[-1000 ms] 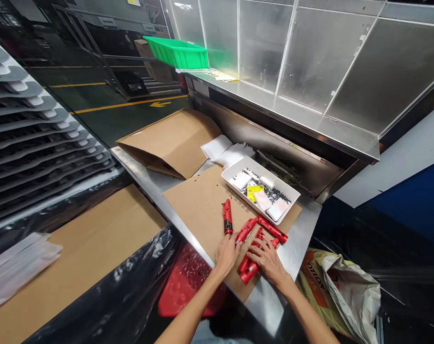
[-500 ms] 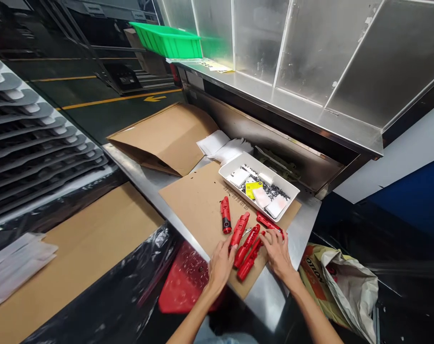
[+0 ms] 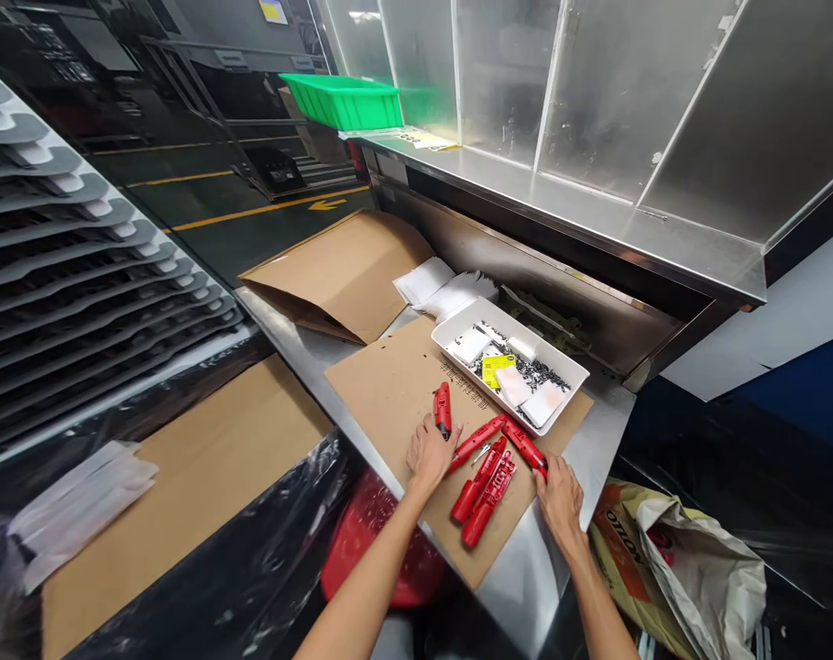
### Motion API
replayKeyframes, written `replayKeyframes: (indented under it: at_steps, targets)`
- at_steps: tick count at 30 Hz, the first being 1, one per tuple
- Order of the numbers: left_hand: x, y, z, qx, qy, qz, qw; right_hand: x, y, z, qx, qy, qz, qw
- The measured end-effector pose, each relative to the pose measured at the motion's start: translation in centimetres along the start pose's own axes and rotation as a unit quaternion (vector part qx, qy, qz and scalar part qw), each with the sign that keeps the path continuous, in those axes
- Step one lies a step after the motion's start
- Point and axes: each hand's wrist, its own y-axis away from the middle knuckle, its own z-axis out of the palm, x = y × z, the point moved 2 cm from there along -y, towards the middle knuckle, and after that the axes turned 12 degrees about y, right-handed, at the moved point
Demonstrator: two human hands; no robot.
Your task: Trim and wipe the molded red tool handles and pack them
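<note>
Several red plastic handle shells (image 3: 486, 475) lie on a cardboard sheet (image 3: 389, 385) on the steel bench. My left hand (image 3: 430, 452) curls its fingers round the lower end of one red shell (image 3: 443, 409) that stands apart at the left. My right hand (image 3: 559, 492) grips the near end of another red shell (image 3: 524, 442) at the right of the cluster. A white tray (image 3: 567, 367) with small black screws, white packets and a yellow tag sits just behind the red parts.
A folded cardboard box (image 3: 340, 270) and white bags (image 3: 443, 286) lie further back. A green bin (image 3: 340, 99) stands on the steel shelf above. A red stool (image 3: 378, 550) is below the bench, a sack (image 3: 684, 559) at the right, stacked grey trays (image 3: 79, 275) at the left.
My left hand moved left from the cluster onto the lone red shell. My right hand slid right and took the end of the rightmost shell. The camera shifted slightly.
</note>
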Motion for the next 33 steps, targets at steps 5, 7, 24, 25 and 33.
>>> replayKeyframes:
  at_steps: [5, 7, 24, 25, 33]
  targets:
    - [-0.4, -3.2, 0.1, -0.082, 0.132, -0.082, 0.984, -1.8, 1.4, -2.1, -0.004, -0.003, -0.03, 1.0]
    - [-0.6, -3.2, -0.9, -0.136, 0.218, -0.104, 0.961, -3.6, 0.9, -3.0, -0.007, -0.006, -0.068, 0.998]
    - [-5.7, 6.9, -18.0, -0.368, 0.704, -0.231, 0.562, -13.8, -4.5, -0.3, -0.115, -0.085, -0.191, 0.971]
    - [-5.6, 6.8, -18.8, -0.364, 0.71, -0.234, 0.556, -13.8, -4.8, -0.6, -0.117, -0.116, -0.178, 0.97]
    - [-7.3, 6.3, -22.2, -0.201, 0.554, -0.093, 0.802, -14.7, -3.4, -4.7, -0.073, -0.463, 0.08, 0.88]
